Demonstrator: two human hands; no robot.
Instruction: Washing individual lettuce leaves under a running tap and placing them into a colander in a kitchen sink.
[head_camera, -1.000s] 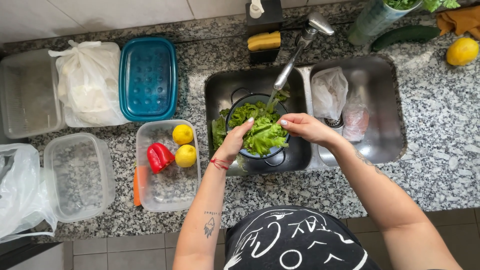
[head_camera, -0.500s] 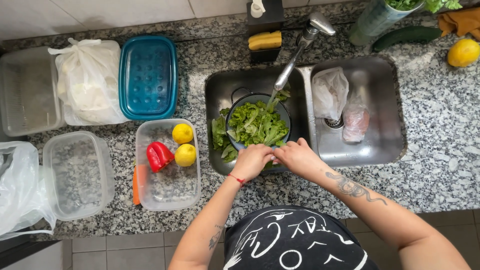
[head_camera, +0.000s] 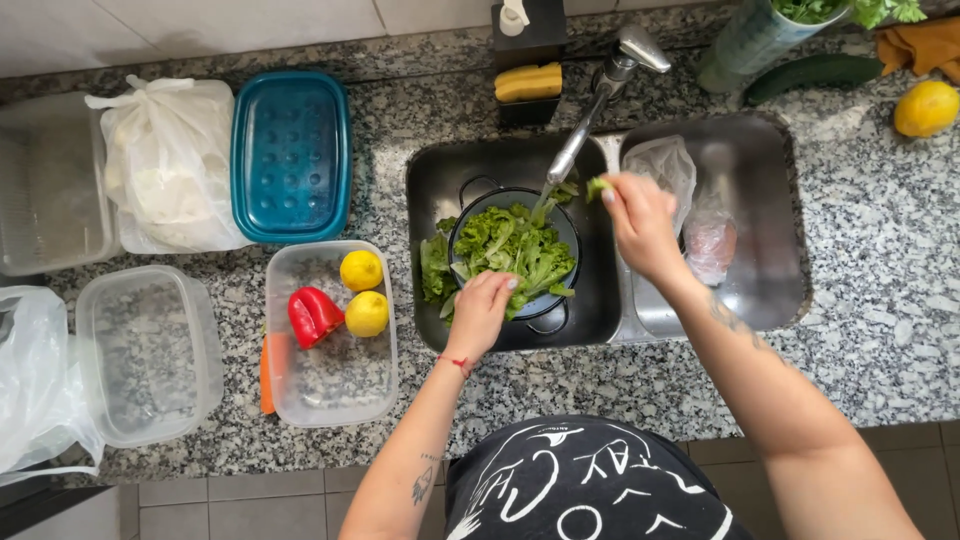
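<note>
While left hand (head_camera: 482, 312) steadies pot (head_camera: 560, 215), right hand (head_camera: 640, 220) pinches leaf (head_camera: 597, 186)

Brushed steel sink (head_camera: 780, 300), speckled polished granite counter (head_camera: 880, 330), clear plastic tub (head_camera: 330, 390).

Speckled granite counter (head_camera: 880, 260), white wall tiles (head_camera: 250, 20) (glossy), tiled floor (head_camera: 250, 495)
</note>
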